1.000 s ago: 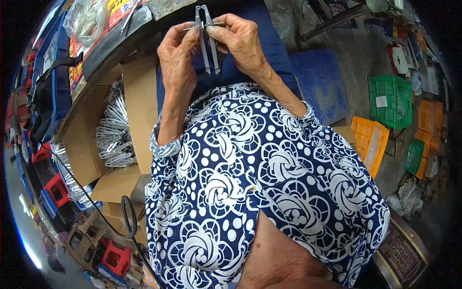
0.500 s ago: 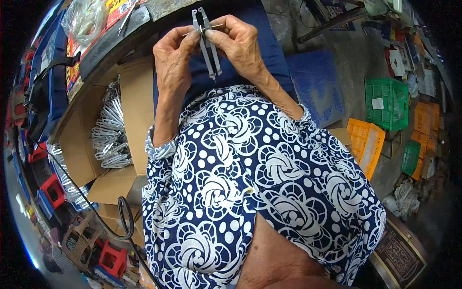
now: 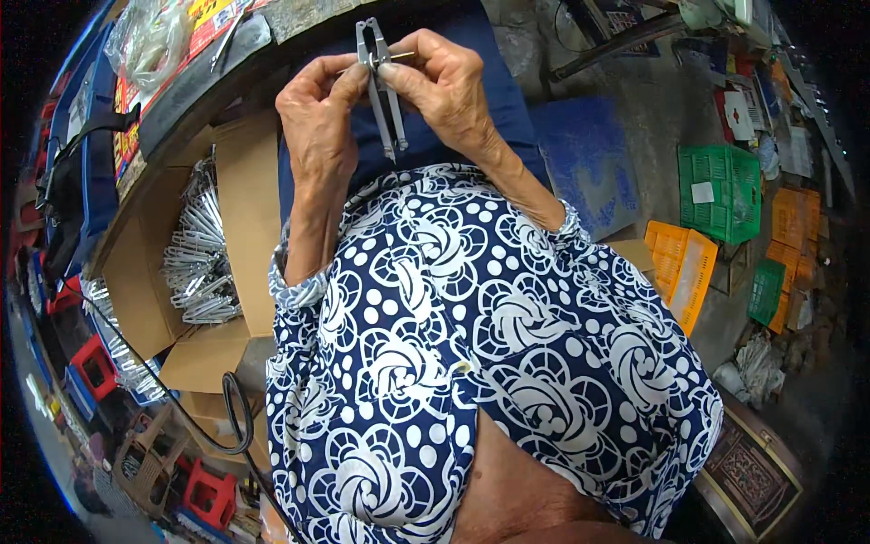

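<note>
Up at the top middle, both my hands pinch a silver two-armed metal piece between thumb and fingers. Its paired ends point upward, and two long narrow arms hang down close together over my lap. My left hand grips it from the left side. From the right, my right hand closes on it at the same height. A thin metal rod lies crosswise at the piece, its end showing by my right fingers. My fingertips hide how the rod sits in the piece.
An open cardboard box full of similar silver metal pieces stands left of my lap. Beyond it runs a workbench edge with a plastic bag. Green and orange crates stand at the right.
The metal piece's two arms have come closer together. Both hands keep their pinch and sit slightly farther left in the picture, while the whole view has shifted a little.
</note>
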`<state>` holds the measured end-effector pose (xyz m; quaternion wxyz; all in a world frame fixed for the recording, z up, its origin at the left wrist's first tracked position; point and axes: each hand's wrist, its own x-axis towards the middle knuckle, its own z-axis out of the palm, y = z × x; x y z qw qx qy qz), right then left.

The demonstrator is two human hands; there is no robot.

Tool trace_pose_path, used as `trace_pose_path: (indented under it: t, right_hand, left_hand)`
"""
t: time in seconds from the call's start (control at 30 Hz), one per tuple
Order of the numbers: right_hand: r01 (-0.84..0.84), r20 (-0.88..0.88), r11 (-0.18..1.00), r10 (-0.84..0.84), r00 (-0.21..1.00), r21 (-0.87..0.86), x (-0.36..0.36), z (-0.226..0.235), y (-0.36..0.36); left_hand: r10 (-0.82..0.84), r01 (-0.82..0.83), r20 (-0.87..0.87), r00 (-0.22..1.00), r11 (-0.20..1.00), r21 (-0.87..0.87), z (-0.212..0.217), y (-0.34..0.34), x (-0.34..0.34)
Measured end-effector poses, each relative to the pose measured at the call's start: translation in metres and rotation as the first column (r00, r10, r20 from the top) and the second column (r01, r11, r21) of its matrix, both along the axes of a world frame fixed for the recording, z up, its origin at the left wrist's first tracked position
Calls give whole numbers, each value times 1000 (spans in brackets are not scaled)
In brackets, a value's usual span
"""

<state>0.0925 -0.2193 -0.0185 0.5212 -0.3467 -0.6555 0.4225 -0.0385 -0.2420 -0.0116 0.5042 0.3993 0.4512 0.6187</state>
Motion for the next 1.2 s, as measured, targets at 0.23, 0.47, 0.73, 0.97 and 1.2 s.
trace_pose_path:
  t: [0.23, 0.47, 0.73, 0.97, 1.2]
  right_hand:
    - [-76, 65, 997, 77, 995, -29, 9, 6, 1]
    - [-60, 71, 994, 67, 995, -88, 4, 2, -4]
    - [-117, -119, 982, 100, 988, -150, 3, 10, 5]
    - [-159, -42, 976, 154, 987, -149, 1, 9, 9]
    - [-155, -6, 976, 156, 988, -153, 0, 6, 8]
  left_hand:
    - [-18, 19, 53, 998, 999, -30, 3, -2, 1]
    - [-52, 53, 12, 999, 997, -62, -5, -1, 0]
    - [-37, 38, -12, 999, 999, 21, 4, 3, 3]
    - [-1, 0, 16, 1000, 999, 46, -1, 4, 0]
    - [2, -3, 30, 1000, 1000, 30, -6, 4, -2]
